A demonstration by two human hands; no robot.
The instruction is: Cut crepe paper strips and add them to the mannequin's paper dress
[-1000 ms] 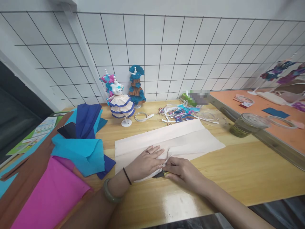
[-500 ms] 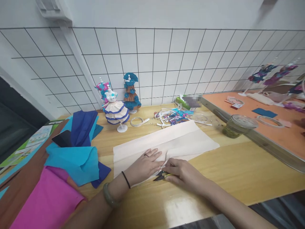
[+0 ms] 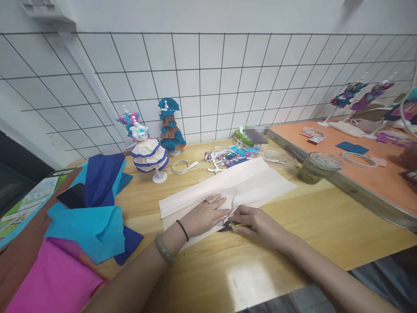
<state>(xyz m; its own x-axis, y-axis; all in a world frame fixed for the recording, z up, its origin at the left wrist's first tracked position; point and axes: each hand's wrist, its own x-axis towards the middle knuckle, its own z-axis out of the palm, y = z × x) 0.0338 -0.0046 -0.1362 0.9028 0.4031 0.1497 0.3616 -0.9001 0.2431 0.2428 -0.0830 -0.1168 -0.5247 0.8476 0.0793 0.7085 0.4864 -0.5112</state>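
- So, the pale sheet [image 3: 247, 182] is spread out on the wooden counter [image 3: 325, 213], and a raised fold can be seen close to the fingers.
- The left hand [image 3: 204, 217] is laid flat on it, fingers a bit apart, nothing clamped; the sheet is just being pressed down.
- The small scissors [image 3: 225, 226], dark blades and yellowish handle, are held at the near edge by the right hand [image 3: 256, 221], its grip closed round them. Whether some of the sheet is pinched too can't be told, too much is hidden by the fingers.
- Biggest worry tbh: a left fingertip could get nicked, since the blades are held so near it.
- A ragged or crooked edge could be caused by that fold if it gets bunched up against the blades.
- If pressure is taken off the left palm, the sheet could be dragged askew, as it doesn't seem to be weighed down otherwise.
- Loose scraps [image 3: 233, 157] are piled just past the far edge, so they could be shoved around if the sheet is pushed back.
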